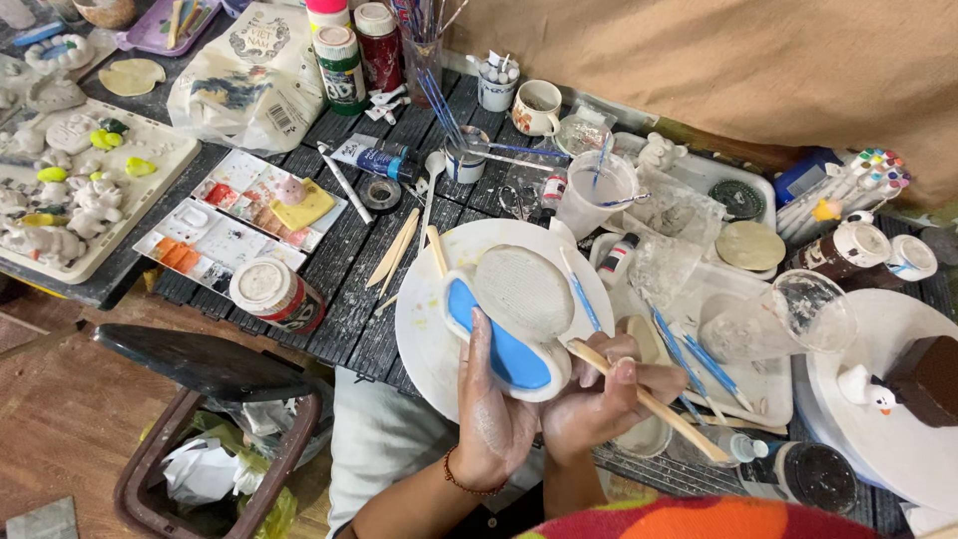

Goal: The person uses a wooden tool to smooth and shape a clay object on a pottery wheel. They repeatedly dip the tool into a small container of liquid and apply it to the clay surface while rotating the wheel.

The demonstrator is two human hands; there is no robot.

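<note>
Painting the blue edge of an oval clay piece over a crowded desk (339,299)

The left hand (496,414) grips the oval white ceramic piece with a blue-painted rim (511,317) from below, tilted above the round white plate (429,329). The right hand (604,394) is closed around one long wooden-handled brush (654,404), tip at the rim just beside the left thumb. Best to keep the piece steady and strokes short along the edge. Beyond the hands: three tall paint bottles (341,60), one lidded jar (274,294), and one paint palette (239,220).
</note>
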